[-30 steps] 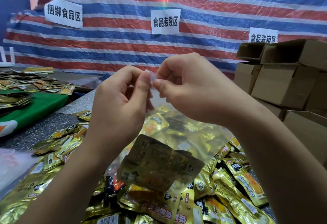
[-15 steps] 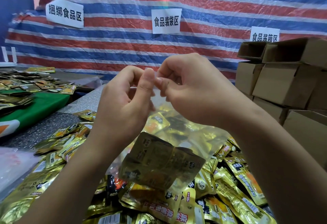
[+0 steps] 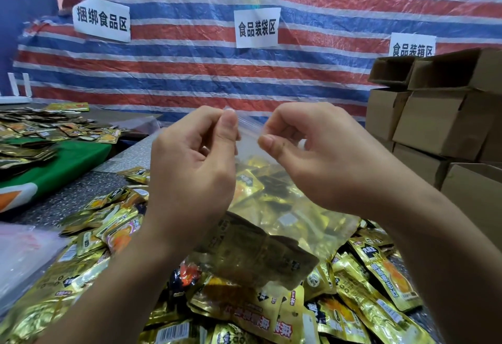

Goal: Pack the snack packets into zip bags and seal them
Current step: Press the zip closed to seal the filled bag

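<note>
A clear zip bag (image 3: 274,208) hangs in the air in front of me, with gold snack packets (image 3: 255,258) lying in its bottom. My left hand (image 3: 190,175) pinches the bag's top strip at its left part. My right hand (image 3: 320,159) pinches the same strip a little to the right. A short stretch of the strip shows between my thumbs. Below the bag, a heap of loose gold snack packets (image 3: 361,289) covers the table.
Brown cardboard boxes (image 3: 445,121) are stacked at the right. A green cloth (image 3: 68,161) with more packets lies at the left. A clear plastic sheet (image 3: 24,246) lies at the near left. A striped tarp (image 3: 244,77) with white signs hangs behind.
My two hands have moved apart along the bag's top strip. One second ago the thumbs were almost touching; now a gap of bag shows between them.
</note>
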Action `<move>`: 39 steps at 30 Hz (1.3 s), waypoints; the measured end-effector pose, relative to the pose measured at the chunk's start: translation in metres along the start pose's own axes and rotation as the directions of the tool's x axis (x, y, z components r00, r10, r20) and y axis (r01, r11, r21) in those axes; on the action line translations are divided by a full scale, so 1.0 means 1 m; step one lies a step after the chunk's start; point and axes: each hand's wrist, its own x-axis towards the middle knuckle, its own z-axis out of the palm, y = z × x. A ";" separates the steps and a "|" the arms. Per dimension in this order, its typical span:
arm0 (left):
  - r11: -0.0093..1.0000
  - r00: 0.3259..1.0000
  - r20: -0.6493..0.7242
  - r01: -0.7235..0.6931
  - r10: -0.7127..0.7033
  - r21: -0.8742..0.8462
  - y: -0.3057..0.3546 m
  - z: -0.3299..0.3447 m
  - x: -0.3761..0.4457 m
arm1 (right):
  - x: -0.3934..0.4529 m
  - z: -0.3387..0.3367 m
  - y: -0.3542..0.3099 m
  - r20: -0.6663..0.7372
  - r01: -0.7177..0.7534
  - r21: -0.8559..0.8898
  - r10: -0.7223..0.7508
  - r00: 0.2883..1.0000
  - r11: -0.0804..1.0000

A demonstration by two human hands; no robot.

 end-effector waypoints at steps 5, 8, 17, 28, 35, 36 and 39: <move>1.000 0.998 -0.063 0.007 -0.007 0.012 0.005 0.000 -0.001 | -0.010 -0.007 0.010 -0.005 -0.013 -0.003 0.013 1.000 1.000; 1.000 0.995 -0.102 -0.001 0.003 0.020 0.007 -0.003 -0.001 | -0.016 -0.010 0.014 -0.011 -0.012 0.008 0.012 1.000 1.000; 0.998 0.986 -0.164 -0.008 0.018 0.061 0.005 -0.008 0.002 | -0.032 -0.015 0.034 0.010 -0.019 0.043 0.019 1.000 0.999; 0.997 0.982 -0.186 -0.025 0.039 0.079 0.000 -0.008 0.005 | -0.045 -0.009 0.043 -0.047 0.071 0.073 -0.067 0.997 0.995; 0.996 0.983 -0.175 -0.043 0.057 0.081 -0.001 -0.010 0.007 | -0.048 -0.004 0.048 -0.062 0.179 0.093 -0.174 0.983 0.979; 0.996 0.983 -0.173 -0.047 0.061 0.079 -0.001 -0.011 0.007 | -0.049 -0.003 0.048 -0.056 0.194 0.104 -0.189 0.980 0.975; 0.994 0.983 -0.165 -0.065 0.079 0.088 -0.002 -0.013 0.009 | -0.051 -0.002 0.049 -0.040 0.221 0.148 -0.218 0.975 0.964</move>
